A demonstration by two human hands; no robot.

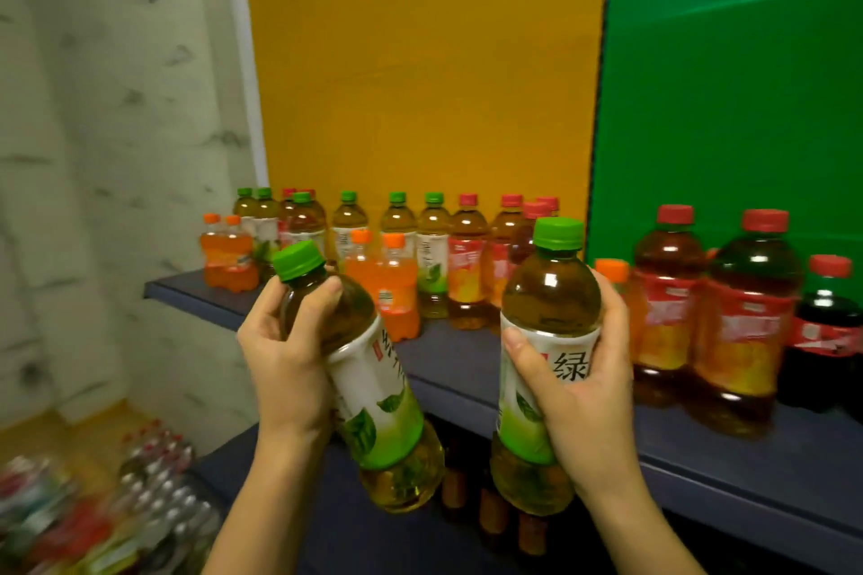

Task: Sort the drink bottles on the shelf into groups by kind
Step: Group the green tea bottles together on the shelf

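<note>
My left hand (289,355) grips a green-capped green tea bottle (373,397), tilted with its cap to the upper left. My right hand (583,392) holds a second green tea bottle (544,317) upright. Both are held in front of the dark blue shelf (457,364). On the shelf stand more green tea bottles (432,252), red-capped iced tea bottles (467,261) and small orange soda bottles (397,289). At the right stand two bigger-looking iced tea bottles (742,327) and a cola bottle (826,332).
A yellow board (420,84) and a green board (728,84) back the shelf. A lower shelf (355,523) holds more brown bottles (495,514). On the floor at lower left lie packs of clear bottles (159,481). A white marbled wall is at the left.
</note>
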